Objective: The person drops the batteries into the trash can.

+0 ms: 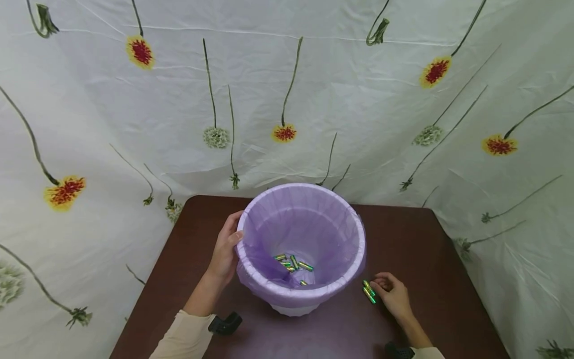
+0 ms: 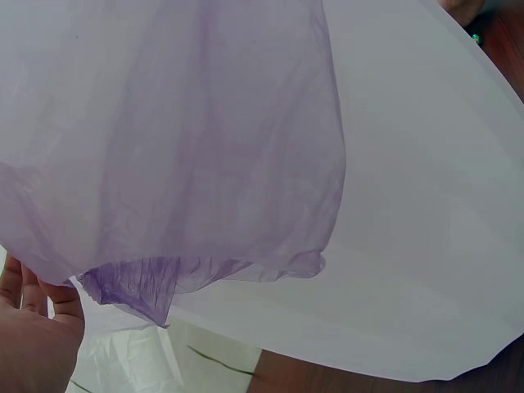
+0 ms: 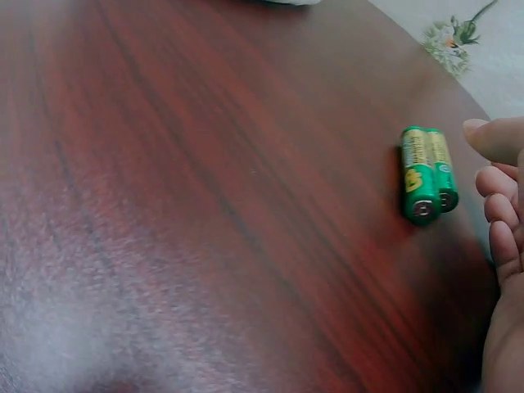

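Observation:
A white bin [image 1: 293, 310] with a purple plastic liner [image 1: 309, 224] over its rim stands upright on the table. My left hand [image 1: 225, 247] grips the bin's left rim, thumb on top and fingers along the outside; in the left wrist view the liner [image 2: 221, 147] hangs down the bin's white wall [image 2: 417, 213]. Several green and gold batteries [image 1: 306, 266] lie at the bottom inside. To the right of the bin, two more batteries [image 3: 419, 176] lie side by side on the table. My right hand [image 1: 394, 296] is just beside this pair, its fingers loosely bent and holding nothing.
The dark red-brown table [image 1: 417, 249] has rounded far corners. A white cloth [image 1: 179, 99] printed with flowers hangs behind and around it. Each wrist carries a black band, the left one [image 1: 225, 324] near the table's front.

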`<move>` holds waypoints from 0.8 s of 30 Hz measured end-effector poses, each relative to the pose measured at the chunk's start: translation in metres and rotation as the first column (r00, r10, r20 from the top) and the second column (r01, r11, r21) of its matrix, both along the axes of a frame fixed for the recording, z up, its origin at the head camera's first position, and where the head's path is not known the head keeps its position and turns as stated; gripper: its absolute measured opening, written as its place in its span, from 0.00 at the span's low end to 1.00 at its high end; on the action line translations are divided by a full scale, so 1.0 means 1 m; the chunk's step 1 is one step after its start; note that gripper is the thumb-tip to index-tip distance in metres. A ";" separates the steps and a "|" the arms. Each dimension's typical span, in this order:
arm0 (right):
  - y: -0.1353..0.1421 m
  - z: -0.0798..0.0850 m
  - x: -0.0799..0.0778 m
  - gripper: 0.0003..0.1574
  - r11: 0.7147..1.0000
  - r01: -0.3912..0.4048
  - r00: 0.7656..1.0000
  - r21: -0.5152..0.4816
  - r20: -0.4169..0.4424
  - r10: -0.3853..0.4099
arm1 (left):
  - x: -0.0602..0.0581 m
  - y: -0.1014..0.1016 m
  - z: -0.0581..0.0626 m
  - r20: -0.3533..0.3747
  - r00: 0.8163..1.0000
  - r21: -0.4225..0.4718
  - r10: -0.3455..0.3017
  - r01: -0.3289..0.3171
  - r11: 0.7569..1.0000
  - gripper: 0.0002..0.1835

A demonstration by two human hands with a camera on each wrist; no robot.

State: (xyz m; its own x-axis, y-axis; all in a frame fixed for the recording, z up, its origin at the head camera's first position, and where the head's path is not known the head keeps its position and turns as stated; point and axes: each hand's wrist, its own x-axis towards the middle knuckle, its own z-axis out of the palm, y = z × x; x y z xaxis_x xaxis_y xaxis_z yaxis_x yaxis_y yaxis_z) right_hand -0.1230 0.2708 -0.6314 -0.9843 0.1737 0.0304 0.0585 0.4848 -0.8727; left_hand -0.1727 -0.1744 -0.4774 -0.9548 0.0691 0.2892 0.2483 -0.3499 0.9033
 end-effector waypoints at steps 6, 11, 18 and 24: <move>0.003 -0.015 0.000 0.16 0.980 -0.051 0.986 0.195 -0.148 0.081 | 0.000 0.000 0.000 0.000 1.000 0.002 -0.007 0.007 1.000 0.25; 0.005 -0.017 -0.001 0.16 0.967 -0.077 0.974 0.244 -0.190 0.125 | -0.001 -0.001 0.000 0.001 1.000 -0.003 -0.003 0.003 1.000 0.25; 0.005 -0.015 -0.003 0.15 0.968 -0.090 0.978 0.234 -0.164 0.131 | -0.002 -0.003 0.000 -0.007 1.000 0.000 -0.004 0.004 1.000 0.25; 0.006 -0.017 0.000 0.16 0.955 -0.069 0.977 0.288 -0.175 0.123 | -0.002 -0.002 -0.001 0.000 1.000 0.006 -0.021 0.021 1.000 0.25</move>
